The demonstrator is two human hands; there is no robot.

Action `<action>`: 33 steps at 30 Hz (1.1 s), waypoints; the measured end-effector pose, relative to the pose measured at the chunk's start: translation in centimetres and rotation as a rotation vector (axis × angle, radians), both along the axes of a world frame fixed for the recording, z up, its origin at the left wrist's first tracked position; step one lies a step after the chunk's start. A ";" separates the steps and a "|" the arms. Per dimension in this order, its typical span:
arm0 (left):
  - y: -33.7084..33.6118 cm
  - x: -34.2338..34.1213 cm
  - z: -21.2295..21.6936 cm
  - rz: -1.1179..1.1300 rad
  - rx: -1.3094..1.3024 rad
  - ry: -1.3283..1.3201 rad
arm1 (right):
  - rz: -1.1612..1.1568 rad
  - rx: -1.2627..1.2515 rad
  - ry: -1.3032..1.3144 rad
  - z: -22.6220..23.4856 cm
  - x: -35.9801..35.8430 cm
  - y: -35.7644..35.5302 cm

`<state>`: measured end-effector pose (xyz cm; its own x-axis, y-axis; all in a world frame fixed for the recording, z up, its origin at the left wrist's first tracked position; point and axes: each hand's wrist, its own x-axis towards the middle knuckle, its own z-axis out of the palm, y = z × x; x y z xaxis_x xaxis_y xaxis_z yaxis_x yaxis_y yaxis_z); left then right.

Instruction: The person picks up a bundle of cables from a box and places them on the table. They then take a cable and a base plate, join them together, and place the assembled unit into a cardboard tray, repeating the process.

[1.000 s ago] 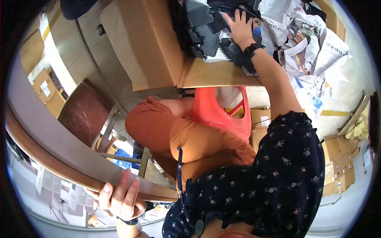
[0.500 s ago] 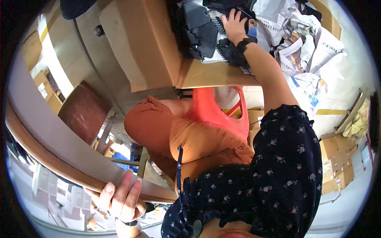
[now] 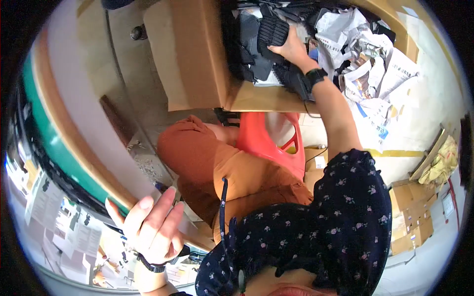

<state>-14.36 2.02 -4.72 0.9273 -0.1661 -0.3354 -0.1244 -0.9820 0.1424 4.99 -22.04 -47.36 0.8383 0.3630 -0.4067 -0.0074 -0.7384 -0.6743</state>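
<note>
My right hand (image 3: 293, 48) is in a large cardboard box (image 3: 266, 100), its thumb and fingers closed on a black ribbed piece (image 3: 272, 34) with a row of parallel ridges. Around and under it lie more flat black plastic pieces (image 3: 248, 30). A black band circles my right wrist. At the lower left, my left hand (image 3: 153, 229) rests by the rim of a table (image 3: 94, 170), fingers stretched out and holding nothing visible.
Crumpled newspaper (image 3: 363, 49) fills the box's right side. A brown flap (image 3: 195, 59) hangs open on its left. A red plastic stool (image 3: 259, 140) stands below the box, near my knees. Flattened cartons (image 3: 412, 212) lean at the right. A green mat (image 3: 69, 158) covers part of the table.
My right hand has gone from lying spread over the black pieces to gripping a ribbed one. The view has shifted, showing more of the table's green mat. My left hand stays by the table rim.
</note>
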 end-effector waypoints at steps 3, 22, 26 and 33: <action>-0.2 0.2 -0.5 0.004 -0.037 -0.042 | -0.213 0.292 0.020 -0.1 -0.5 -0.4; 1.6 -1.4 -4.2 0.054 -0.475 -0.654 | -0.401 1.108 0.192 24.1 -2.3 -4.2; 0.7 -2.6 -3.5 0.311 -0.689 -0.812 | -0.242 1.250 0.239 31.2 -5.5 -3.1; -1.2 -14.9 4.3 0.252 -0.536 -1.230 | 0.294 1.076 0.267 38.1 -15.0 4.2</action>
<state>-29.30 0.79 -0.45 0.6017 0.2033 0.7724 -0.2733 -0.8563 0.4383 -10.00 -17.88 -9.29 0.5974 0.7979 0.0809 -0.1675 0.2228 -0.9604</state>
